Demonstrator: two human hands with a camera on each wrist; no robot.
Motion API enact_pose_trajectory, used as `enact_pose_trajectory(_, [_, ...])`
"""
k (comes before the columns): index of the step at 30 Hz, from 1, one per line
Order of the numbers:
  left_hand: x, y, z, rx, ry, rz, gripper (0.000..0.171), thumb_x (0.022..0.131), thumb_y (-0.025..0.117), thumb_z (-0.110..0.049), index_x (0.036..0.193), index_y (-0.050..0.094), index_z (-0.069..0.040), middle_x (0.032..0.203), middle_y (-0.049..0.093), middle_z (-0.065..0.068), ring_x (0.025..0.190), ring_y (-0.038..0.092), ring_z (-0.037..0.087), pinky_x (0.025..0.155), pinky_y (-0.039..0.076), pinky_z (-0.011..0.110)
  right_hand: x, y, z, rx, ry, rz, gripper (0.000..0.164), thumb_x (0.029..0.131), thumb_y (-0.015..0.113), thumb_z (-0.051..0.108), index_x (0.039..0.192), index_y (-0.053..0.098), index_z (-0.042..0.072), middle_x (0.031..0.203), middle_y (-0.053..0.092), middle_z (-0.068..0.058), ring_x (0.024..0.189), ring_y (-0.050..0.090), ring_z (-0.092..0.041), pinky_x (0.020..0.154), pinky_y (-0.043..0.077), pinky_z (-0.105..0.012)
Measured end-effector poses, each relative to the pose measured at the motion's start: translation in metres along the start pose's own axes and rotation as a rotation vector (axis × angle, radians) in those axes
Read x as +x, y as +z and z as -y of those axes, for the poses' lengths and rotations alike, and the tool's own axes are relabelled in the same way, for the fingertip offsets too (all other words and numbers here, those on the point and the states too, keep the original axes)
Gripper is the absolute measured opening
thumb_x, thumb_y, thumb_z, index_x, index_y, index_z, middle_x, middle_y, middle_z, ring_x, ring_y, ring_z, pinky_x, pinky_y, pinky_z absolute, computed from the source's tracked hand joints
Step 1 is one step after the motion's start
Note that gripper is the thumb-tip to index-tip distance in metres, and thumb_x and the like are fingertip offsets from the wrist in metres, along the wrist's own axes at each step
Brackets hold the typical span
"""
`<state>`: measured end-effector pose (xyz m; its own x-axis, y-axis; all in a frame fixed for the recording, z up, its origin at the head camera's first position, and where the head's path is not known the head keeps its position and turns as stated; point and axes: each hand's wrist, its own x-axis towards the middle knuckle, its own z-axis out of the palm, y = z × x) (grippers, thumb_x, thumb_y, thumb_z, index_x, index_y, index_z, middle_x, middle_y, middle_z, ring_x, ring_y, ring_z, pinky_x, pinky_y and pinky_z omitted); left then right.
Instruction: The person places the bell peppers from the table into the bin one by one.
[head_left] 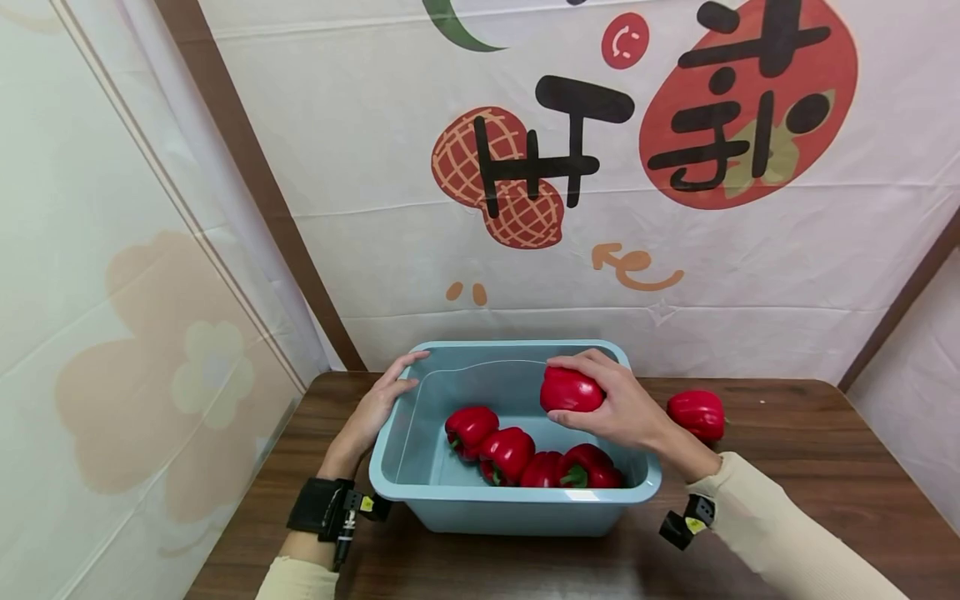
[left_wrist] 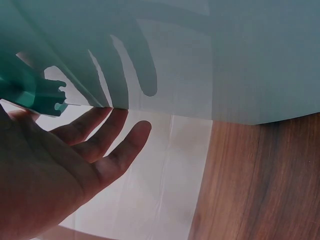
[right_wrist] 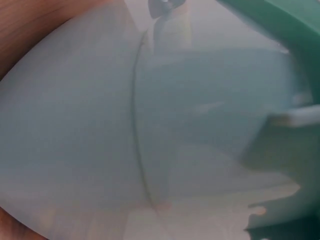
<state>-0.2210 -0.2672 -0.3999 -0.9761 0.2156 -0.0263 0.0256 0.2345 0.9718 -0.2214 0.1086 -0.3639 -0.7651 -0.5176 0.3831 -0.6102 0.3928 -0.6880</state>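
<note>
My right hand (head_left: 618,404) grips a red bell pepper (head_left: 572,390) over the right part of a light blue plastic bin (head_left: 517,493). Inside the bin, several red bell peppers (head_left: 507,454) lie in a row toward the near wall, some showing green stems. My left hand (head_left: 372,410) holds the bin's left rim, thumb over the edge. Fingers (left_wrist: 102,137) of that hand reach along the outer wall in the left wrist view. The right wrist view is filled by the bin's blurred outer wall (right_wrist: 75,115); neither hand nor pepper shows there.
Another red bell pepper (head_left: 697,415) lies on the brown wooden table (head_left: 810,467), right of the bin and beyond my right forearm. A white printed cloth (head_left: 360,150) hangs behind the table, and a pale cloth panel (head_left: 97,300) stands along its left side.
</note>
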Motion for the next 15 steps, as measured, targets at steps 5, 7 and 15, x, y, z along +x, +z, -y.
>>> enact_pose_trajectory(5, [-0.0008, -0.0001, 0.0005, -0.004, 0.004, 0.003, 0.045, 0.107, 0.035, -0.026, 0.151, 0.035, -0.025, 0.157, 0.024, 0.009, 0.123, 0.044, 0.047, 0.087, 0.052, 0.057, 0.0001, 0.0013, -0.0010, -0.007, 0.011, 0.014, 0.073, 0.069, 0.089, 0.032, 0.135, 0.057, 0.027, 0.125, 0.056, 0.000, 0.110, 0.056, -0.023, 0.074, 0.058, -0.030])
enact_pose_trajectory(7, [-0.0014, -0.0001, 0.0004, 0.003, 0.009, 0.000, 0.045, 0.107, 0.035, -0.026, 0.152, 0.035, -0.025, 0.157, 0.025, 0.010, 0.124, 0.044, 0.047, 0.088, 0.052, 0.057, 0.0005, 0.0016, -0.0010, -0.013, 0.012, 0.023, 0.074, 0.069, 0.089, 0.033, 0.135, 0.057, 0.026, 0.124, 0.056, 0.000, 0.110, 0.056, -0.023, 0.073, 0.058, -0.029])
enact_pose_trajectory(15, [-0.0013, 0.0006, 0.0000, 0.004, 0.020, 0.002, 0.045, 0.106, 0.034, -0.025, 0.152, 0.034, -0.025, 0.157, 0.024, 0.011, 0.124, 0.042, 0.047, 0.088, 0.051, 0.057, 0.0005, 0.0010, -0.0016, -0.028, 0.024, 0.036, 0.076, 0.068, 0.090, 0.032, 0.135, 0.058, 0.022, 0.123, 0.056, 0.001, 0.109, 0.056, -0.023, 0.073, 0.058, -0.029])
